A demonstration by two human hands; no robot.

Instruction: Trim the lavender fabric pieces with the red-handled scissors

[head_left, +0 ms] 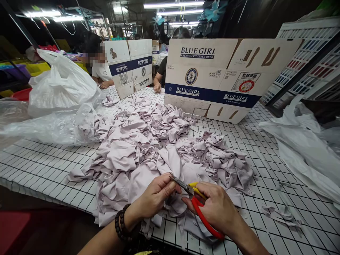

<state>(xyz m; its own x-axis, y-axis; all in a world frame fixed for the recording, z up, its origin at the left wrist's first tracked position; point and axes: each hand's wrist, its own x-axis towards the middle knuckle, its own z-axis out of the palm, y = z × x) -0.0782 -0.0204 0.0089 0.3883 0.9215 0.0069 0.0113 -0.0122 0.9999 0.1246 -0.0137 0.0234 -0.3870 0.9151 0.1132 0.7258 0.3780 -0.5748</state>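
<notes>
Red-and-yellow scissors [190, 190] fill a curled right hand [219, 204] by the cloth [123, 152], left hand [154, 195] pinched at their tips, its hold unclear.

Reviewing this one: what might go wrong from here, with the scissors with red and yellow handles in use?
The bare left hand has its fingertips right at the blade tips of the metal scissors with red and yellow handles in the bare right hand, so a slip could nick a finger.

The crumpled pale mauve fabric pile lies close beneath the blades; a stray snip might catch a piece.
</notes>
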